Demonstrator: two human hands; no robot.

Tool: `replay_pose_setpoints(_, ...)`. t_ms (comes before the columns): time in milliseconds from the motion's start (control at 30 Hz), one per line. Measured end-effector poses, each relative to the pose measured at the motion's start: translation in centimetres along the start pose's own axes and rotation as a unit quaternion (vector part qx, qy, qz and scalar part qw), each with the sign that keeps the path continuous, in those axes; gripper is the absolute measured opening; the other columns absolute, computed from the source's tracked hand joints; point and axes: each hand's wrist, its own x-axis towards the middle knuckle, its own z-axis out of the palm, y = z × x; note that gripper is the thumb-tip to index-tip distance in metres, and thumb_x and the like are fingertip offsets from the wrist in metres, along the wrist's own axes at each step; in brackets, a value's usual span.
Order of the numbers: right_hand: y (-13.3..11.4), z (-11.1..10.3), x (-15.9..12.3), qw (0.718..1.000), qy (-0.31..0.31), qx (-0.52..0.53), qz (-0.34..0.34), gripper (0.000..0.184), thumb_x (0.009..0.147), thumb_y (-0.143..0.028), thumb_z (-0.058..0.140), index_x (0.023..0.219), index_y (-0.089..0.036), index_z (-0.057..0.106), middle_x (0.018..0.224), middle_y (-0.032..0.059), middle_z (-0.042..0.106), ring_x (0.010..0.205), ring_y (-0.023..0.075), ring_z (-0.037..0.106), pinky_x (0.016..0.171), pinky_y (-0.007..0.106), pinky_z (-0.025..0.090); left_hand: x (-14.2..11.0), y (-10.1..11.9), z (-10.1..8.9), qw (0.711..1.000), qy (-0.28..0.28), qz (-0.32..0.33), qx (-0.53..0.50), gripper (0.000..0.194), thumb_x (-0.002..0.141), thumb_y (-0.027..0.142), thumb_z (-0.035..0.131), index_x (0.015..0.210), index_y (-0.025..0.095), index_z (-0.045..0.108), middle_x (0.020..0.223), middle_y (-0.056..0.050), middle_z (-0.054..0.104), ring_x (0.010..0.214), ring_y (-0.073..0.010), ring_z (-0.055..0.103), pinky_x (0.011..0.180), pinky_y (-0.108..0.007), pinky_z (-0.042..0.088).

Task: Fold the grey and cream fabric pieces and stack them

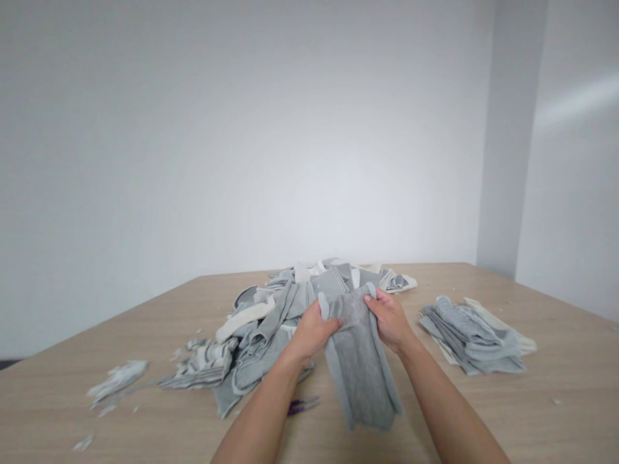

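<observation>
A grey piece of knit fabric [360,367] hangs from both my hands, its long edges curling and its lower end just above the table. My left hand [314,328] pinches the upper left edge, thumb on the front. At the upper right edge, my right hand [387,316] grips the cloth the same way. Behind it lies a loose heap of grey, white and striped fabric pieces [285,309]. A small purple-handled tool [302,405], perhaps thread snips, rests below my left hand, partly hidden by the forearm.
To the right sits a stack of folded grey and cream fabric pieces [476,338]. Thread scraps [118,380] and small lint bits are scattered at the left of the wooden table [556,361]. A pale wall [309,142] rises behind the table.
</observation>
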Motion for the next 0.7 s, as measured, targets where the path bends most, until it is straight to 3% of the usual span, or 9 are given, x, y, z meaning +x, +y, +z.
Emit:
replay_pose_setpoints(200, -0.8, -1.0, 0.3, 0.996, 0.084, 0.004, -0.035, 0.035, 0.067, -0.043, 0.071, 0.093, -0.020, 0.066, 0.081, 0.0025, 0.071, 0.083, 0.0237, 0.064, 0.071, 0.034, 0.049, 0.5, -0.2, -2.3, 0.998, 0.028, 0.016, 0.060, 0.041, 0.058, 0.007, 0.054, 0.096, 0.017, 0.064, 0.085, -0.003, 0.067, 0.079, -0.0208, 0.060, 0.071, -0.028, 0.045)
replay_pose_setpoints(333, -1.8, -1.2, 0.0, 0.991, 0.122, 0.005, -0.050, 0.038, 0.066, -0.043, 0.072, 0.095, -0.019, 0.066, 0.080, 0.0032, 0.071, 0.081, 0.0235, 0.064, 0.071, 0.034, 0.050, 1.1, -1.1, -3.2, 0.981, 0.079, 0.047, 0.170, 0.036, 0.056, 0.005, 0.050, 0.087, 0.017, 0.064, 0.079, -0.002, 0.064, 0.073, -0.0181, 0.056, 0.064, -0.024, 0.039)
replay_pose_setpoints(533, -2.2, -0.8, -0.4, 0.989, 0.136, -0.018, -0.054, 0.040, 0.066, -0.044, 0.071, 0.097, -0.019, 0.066, 0.080, 0.0037, 0.071, 0.081, 0.0240, 0.064, 0.070, 0.034, 0.050, 2.0, -2.6, -3.7, 0.953, 0.169, 0.063, 0.243, 0.022, 0.057, 0.006, 0.052, 0.072, 0.019, 0.062, 0.067, -0.001, 0.058, 0.066, -0.0178, 0.050, 0.062, -0.024, 0.031)
replay_pose_setpoints(700, -2.0, -0.8, -0.4, 0.990, 0.125, -0.032, -0.055, 0.041, 0.067, -0.046, 0.070, 0.098, -0.020, 0.066, 0.078, 0.0037, 0.071, 0.078, 0.0239, 0.065, 0.070, 0.035, 0.050, 2.2, -2.9, -4.2, 0.941, 0.192, 0.065, 0.270, 0.013, 0.061, 0.009, 0.052, 0.059, 0.020, 0.060, 0.059, -0.002, 0.056, 0.062, -0.0182, 0.049, 0.060, -0.025, 0.029)
